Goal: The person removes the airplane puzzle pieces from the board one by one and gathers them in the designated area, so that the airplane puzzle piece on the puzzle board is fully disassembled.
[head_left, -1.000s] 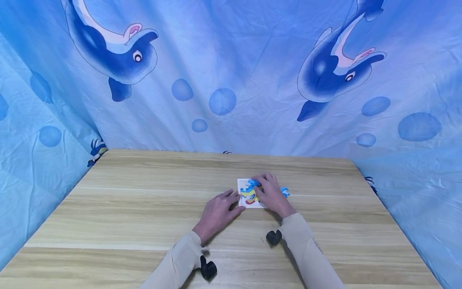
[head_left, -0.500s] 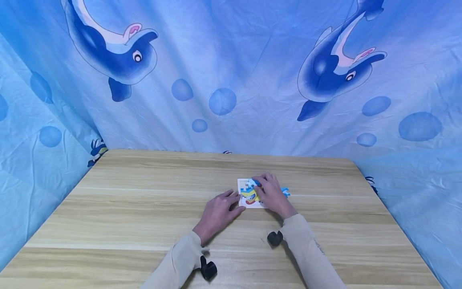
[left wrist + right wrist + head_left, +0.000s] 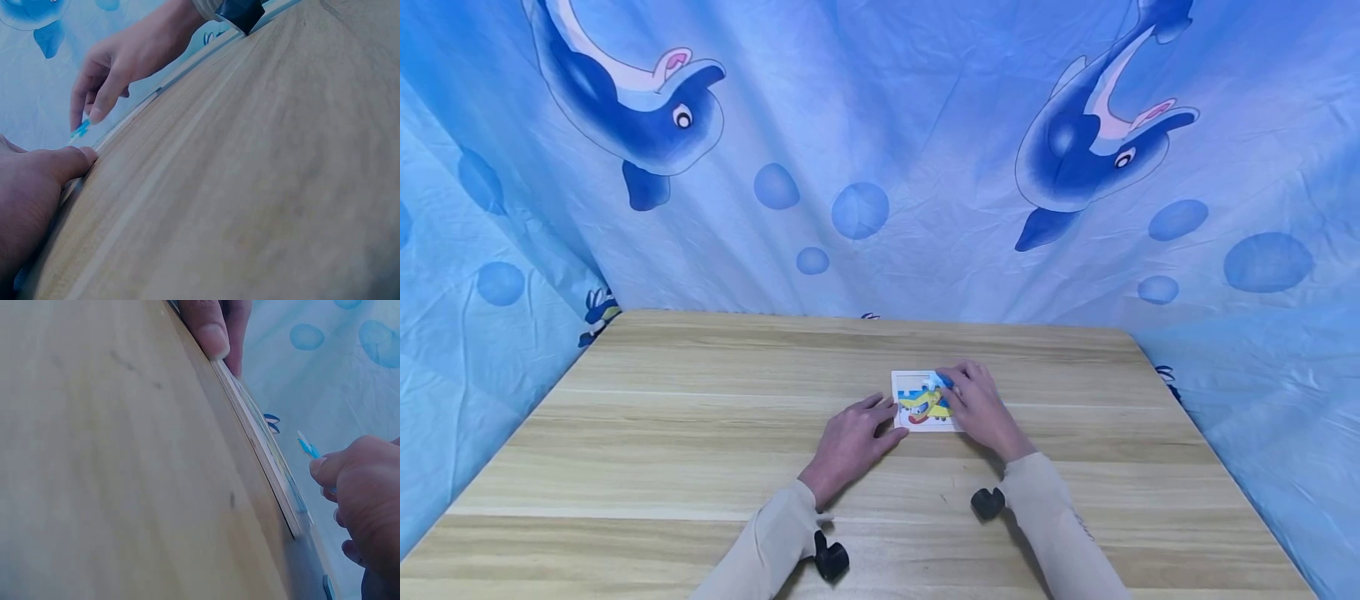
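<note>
Two hands of mine meet at one small puzzle tray [image 3: 928, 427]: my left hand [image 3: 852, 437] lies loose, thumb at the near-left corner and fingers against the left edge, while my right hand [image 3: 981, 408] pinches a blue puzzle piece [image 3: 306, 447] between thumb and fingers. That piece is over the tray's far half, raised and tipped nearly edge-on; in the right wrist view its visible length slants, one end in my grip, the free end pointing out past my fingertips. Seen from my head, it sits just left of my right hand and beyond my left. The tray lies flat between my hands, near edge running left to right in front of me; my right hand covers its right end, so I can't tell its full length. On it a yellow cartoon plane [image 3: 928, 406] noses toward the near-left corner. Beige sleeves [image 3: 767, 533] cover my forearms, with black devices [image 3: 831, 560] at the wrists. Underneath is the wood-grained table [image 3: 662, 417], and beyond it hangs a blue curtain [image 3: 917, 108] printed with dolphins [image 3: 662, 117].
</note>
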